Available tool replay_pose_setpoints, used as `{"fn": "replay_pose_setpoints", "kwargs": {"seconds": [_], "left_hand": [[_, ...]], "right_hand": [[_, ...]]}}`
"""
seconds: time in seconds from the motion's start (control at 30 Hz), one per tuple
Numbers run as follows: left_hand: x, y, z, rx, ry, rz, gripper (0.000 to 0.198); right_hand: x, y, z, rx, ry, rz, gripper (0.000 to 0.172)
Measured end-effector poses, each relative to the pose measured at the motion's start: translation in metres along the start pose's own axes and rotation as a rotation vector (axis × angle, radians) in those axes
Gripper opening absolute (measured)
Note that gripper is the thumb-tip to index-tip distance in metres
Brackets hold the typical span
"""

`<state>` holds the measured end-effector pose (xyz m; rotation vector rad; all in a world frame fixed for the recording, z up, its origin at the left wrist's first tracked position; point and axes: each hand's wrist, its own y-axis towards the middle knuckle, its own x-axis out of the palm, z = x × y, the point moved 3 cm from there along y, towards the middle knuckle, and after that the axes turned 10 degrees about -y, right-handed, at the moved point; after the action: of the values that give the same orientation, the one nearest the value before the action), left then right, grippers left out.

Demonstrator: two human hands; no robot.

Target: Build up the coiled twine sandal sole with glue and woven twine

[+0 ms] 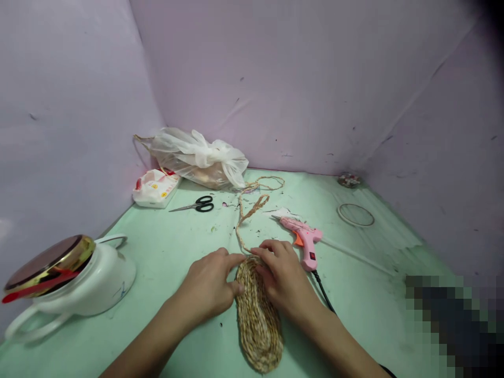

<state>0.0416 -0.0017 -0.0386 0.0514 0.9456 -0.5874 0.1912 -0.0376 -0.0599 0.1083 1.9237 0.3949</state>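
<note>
Worktop point(212, 346): pale green and specked, lilac walls point(275, 79) boxing it in, and centre stage on its near side lies the straw piece point(255, 320)!
Hands: left hand point(210, 283) with thumb and index parted, touching the straw piece's left edge and far end; right hand point(285, 275) loosely curled over its far right edge, fingertips close to the cord point(238, 231). Whether either is really gripping, I cannot tell.
Danger: ease the fingertips and an outer row might spring loose; catch the cable point(322, 289) with that right forearm and the glue gun point(309, 241) could be dragged.
Weave: golden tan, rows running lengthwise, rounded ends, slightly waisted, very sole-like.
Pitcher point(94, 286): white, well left of the straw piece.
Gun: pink, just beyond it, right side.
Scissors point(197, 206): black-handled, farther beyond, to its left.
Bag point(200, 160): knotted, translucent, farthest beyond it.
</note>
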Motion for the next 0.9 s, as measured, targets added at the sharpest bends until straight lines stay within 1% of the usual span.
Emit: {"fn": "replay_pose_setpoints", "kwargs": {"seconds": [0.13,0.3,0.43,0.6,0.67,0.73,0.8,0.9], "left_hand": [[0.0053,-0.0026,0.0018,0.015,0.077,-0.026,0.041],[0.0072,0.0007,0.0009,0.000,0.083,-0.064,0.043],[0.0076,0.0043,0.0003,-0.007,0.057,-0.060,0.040],[0.0107,0.0056,-0.0005,-0.008,0.055,-0.070,0.038],[0.0107,0.0051,-0.0011,-0.027,0.042,-0.063,0.042],[0.0094,0.0039,-0.0015,-0.068,0.025,-0.032,0.043],[0.0084,0.0024,-0.0008,-0.106,0.031,-0.010,0.036],[0.0093,0.0010,0.0024,-0.118,0.075,-0.011,0.019]], "right_hand": [[-0.0047,0.0007,-0.0007,-0.023,-0.055,-0.053,0.022],[-0.0018,0.0024,0.0012,-0.028,-0.106,-0.084,0.017],[-0.0035,0.0037,0.0018,-0.038,-0.132,-0.064,0.016],[-0.0029,0.0044,0.0053,0.007,-0.129,-0.110,0.015],[-0.0021,0.0041,0.0066,0.020,-0.127,-0.111,0.014],[-0.0014,0.0036,0.0076,0.036,-0.128,-0.112,0.013],[-0.0012,0.0033,0.0082,0.054,-0.130,-0.112,0.012],[-0.0017,0.0037,0.0078,0.069,-0.135,-0.119,0.011]]}}
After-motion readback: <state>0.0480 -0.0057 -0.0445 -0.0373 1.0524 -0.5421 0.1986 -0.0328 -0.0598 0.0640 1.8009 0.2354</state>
